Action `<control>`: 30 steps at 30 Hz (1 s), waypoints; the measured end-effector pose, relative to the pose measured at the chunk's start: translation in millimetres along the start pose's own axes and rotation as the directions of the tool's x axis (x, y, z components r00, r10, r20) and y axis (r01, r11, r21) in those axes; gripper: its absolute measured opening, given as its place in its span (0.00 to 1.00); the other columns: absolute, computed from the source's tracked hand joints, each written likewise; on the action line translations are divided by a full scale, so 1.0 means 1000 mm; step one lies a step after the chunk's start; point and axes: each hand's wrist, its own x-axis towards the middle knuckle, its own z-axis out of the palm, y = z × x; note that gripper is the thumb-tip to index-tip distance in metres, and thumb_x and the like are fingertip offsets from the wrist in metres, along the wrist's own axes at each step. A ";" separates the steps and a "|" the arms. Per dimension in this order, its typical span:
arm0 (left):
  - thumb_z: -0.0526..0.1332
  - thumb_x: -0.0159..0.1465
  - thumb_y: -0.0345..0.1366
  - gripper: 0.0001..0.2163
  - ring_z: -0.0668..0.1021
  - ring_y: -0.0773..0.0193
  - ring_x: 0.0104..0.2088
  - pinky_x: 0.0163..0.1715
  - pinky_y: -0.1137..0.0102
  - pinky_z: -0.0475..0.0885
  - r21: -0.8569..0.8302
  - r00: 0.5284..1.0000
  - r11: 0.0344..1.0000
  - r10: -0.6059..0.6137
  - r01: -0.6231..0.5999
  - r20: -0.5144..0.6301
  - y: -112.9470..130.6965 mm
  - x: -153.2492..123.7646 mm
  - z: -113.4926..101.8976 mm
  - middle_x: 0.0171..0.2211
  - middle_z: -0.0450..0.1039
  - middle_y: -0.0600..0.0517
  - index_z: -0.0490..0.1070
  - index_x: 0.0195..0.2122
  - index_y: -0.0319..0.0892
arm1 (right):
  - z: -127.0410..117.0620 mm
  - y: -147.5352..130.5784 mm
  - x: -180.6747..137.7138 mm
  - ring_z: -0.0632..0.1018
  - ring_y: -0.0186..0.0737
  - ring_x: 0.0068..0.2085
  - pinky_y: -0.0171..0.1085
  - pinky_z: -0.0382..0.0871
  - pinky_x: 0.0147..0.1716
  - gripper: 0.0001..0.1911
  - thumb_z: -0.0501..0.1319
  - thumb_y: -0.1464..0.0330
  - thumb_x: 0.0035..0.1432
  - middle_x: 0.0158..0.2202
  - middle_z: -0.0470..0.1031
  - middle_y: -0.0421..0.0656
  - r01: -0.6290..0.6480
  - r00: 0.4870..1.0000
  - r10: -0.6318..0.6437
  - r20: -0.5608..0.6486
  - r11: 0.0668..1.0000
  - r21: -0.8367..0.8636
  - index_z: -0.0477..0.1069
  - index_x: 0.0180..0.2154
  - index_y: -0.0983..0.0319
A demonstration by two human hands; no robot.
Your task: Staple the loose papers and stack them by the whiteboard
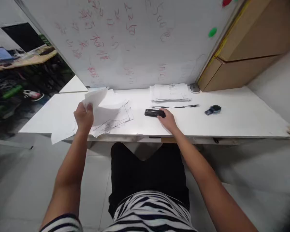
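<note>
My left hand [84,118] is closed on some white paper sheets [97,96], which stand up from its grip above the left part of the white desk [239,120]. Below and to the right of that hand, loose papers [113,117] with dark drawn lines lie spread out. A black stapler [151,112] rests on the desk near the middle, and my right hand [168,120] has its fingers wrapped round the right end of it. Beyond the stapler lies a stack of printed sheets [170,92].
A thin dark strip [175,106] lies in front of the stack. Further right is a small dark blue object [213,110]. A whiteboard [140,42] with red writing rises behind the desk, and cardboard boxes [241,74] stand at the back right. A dark mouse-like object [194,88] sits beside them.
</note>
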 end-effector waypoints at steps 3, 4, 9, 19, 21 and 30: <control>0.62 0.58 0.43 0.13 0.76 0.60 0.37 0.41 0.66 0.71 -0.229 0.999 0.972 -0.052 0.048 -0.009 0.014 -0.016 -0.007 0.34 0.75 0.49 0.72 0.37 0.38 | 0.000 0.004 0.005 0.69 0.52 0.56 0.50 0.66 0.53 0.24 0.58 0.60 0.56 0.57 0.67 0.47 -0.024 0.999 0.025 0.022 1.000 -0.007 0.66 0.55 0.57; 0.63 0.57 0.44 0.14 0.76 0.60 0.38 0.41 0.67 0.71 -0.328 0.997 0.942 -0.075 0.073 0.006 0.021 -0.023 -0.007 0.34 0.75 0.49 0.72 0.38 0.38 | 0.000 0.003 0.005 0.68 0.52 0.57 0.51 0.65 0.54 0.25 0.58 0.60 0.56 0.58 0.66 0.47 -0.010 1.000 0.010 0.008 1.000 -0.011 0.65 0.56 0.57; 0.69 0.50 0.46 0.21 0.77 0.59 0.42 0.45 0.65 0.72 -0.784 0.966 0.564 -0.159 0.258 0.203 0.060 -0.067 -0.003 0.38 0.76 0.48 0.72 0.41 0.39 | -0.001 -0.018 -0.016 0.57 0.53 0.64 0.54 0.53 0.61 0.38 0.61 0.56 0.54 0.63 0.56 0.52 0.232 0.952 -0.236 -0.193 0.972 -0.042 0.52 0.63 0.59; 0.72 0.48 0.44 0.24 0.78 0.55 0.45 0.45 0.61 0.74 -0.765 0.817 0.291 -0.146 0.575 0.559 0.090 -0.114 0.005 0.42 0.78 0.45 0.71 0.44 0.40 | -0.004 -0.064 -0.107 0.76 0.49 0.47 0.46 0.69 0.47 0.22 0.63 0.55 0.55 0.47 0.76 0.46 -0.143 0.951 -0.030 0.308 0.839 0.525 0.71 0.48 0.59; 0.72 0.49 0.43 0.24 0.78 0.55 0.46 0.46 0.62 0.74 -0.766 0.807 0.259 -0.129 0.589 0.577 0.092 -0.117 0.007 0.43 0.77 0.45 0.71 0.45 0.40 | -0.003 -0.062 -0.113 0.77 0.47 0.42 0.45 0.70 0.44 0.19 0.64 0.56 0.53 0.41 0.78 0.44 -0.224 0.957 0.066 0.282 0.787 0.575 0.73 0.44 0.60; 0.70 0.54 0.38 0.20 0.77 0.59 0.48 0.51 0.64 0.71 -0.757 0.751 -0.024 -0.110 0.652 0.651 0.102 -0.133 0.039 0.46 0.76 0.48 0.69 0.46 0.43 | 0.009 -0.060 -0.125 0.74 0.50 0.52 0.51 0.64 0.56 0.24 0.68 0.57 0.48 0.45 0.78 0.46 -0.269 0.962 0.174 0.209 0.496 0.825 0.73 0.46 0.59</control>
